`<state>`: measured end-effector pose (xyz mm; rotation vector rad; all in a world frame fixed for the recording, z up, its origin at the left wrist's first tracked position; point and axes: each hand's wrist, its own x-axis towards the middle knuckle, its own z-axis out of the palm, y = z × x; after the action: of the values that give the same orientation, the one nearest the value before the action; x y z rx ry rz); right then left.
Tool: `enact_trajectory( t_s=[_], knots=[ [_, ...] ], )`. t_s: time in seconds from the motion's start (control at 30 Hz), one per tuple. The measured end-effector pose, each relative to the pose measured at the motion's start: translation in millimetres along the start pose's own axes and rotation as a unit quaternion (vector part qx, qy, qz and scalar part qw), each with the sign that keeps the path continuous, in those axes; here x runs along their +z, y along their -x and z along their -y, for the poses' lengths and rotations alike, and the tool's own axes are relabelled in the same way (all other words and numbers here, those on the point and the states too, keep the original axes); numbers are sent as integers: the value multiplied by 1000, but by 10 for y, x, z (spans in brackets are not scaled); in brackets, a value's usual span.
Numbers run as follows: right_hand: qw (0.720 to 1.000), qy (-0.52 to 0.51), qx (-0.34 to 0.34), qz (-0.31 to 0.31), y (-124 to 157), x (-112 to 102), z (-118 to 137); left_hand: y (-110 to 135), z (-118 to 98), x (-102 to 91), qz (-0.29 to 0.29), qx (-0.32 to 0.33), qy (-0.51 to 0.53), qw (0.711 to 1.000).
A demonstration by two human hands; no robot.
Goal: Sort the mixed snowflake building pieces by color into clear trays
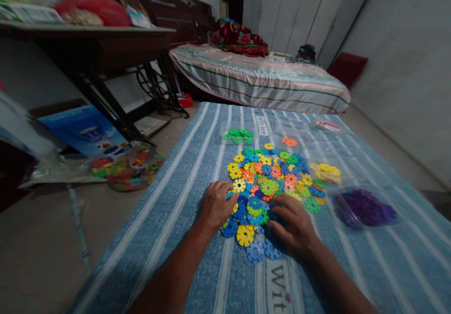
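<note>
A heap of flat, notched plastic discs (270, 187) in several colours lies spread on the striped cloth before me. My left hand (216, 204) rests at the heap's left edge, fingers bent and thumb apart from them, with blue and yellow discs by its fingertips. On the heap's right side, my right hand (293, 220) reaches over blue discs, its fingers spread and partly shadowed. A yellow disc (245, 235) and a pale blue disc (255, 251) lie at the near edge, between my forearms. The discs under both palms are hidden.
Clear plastic boxes hold green discs (238, 136), yellow discs (327, 171) and purple discs (368, 207). One orange disc stack (289, 142) sits in another box. Beyond the table stands a bed (260, 77); at left are a sewing machine table (105, 30) and bagged pieces (132, 168) on the floor.
</note>
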<state>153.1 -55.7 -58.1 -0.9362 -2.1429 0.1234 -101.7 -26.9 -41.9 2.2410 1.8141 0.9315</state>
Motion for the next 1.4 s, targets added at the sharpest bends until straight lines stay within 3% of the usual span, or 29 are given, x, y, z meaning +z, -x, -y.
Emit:
enact_trajectory(
  t_s=[0.27,0.77,1.13,1.4],
  knots=[
    [998,-1,-22,65,-28,62,123,-2,-17,12,2,-19,19,1000],
    [999,-21,-19,-38,11,173,57,11,-71,48,-25,-13,71,997],
    [999,-19,25,-16,-8,128,136,22,-136,118,-53,0,120,991],
    [995,-16,78,-55,1,159,100,14,-115,129,-62,-29,105,992]
  ],
)
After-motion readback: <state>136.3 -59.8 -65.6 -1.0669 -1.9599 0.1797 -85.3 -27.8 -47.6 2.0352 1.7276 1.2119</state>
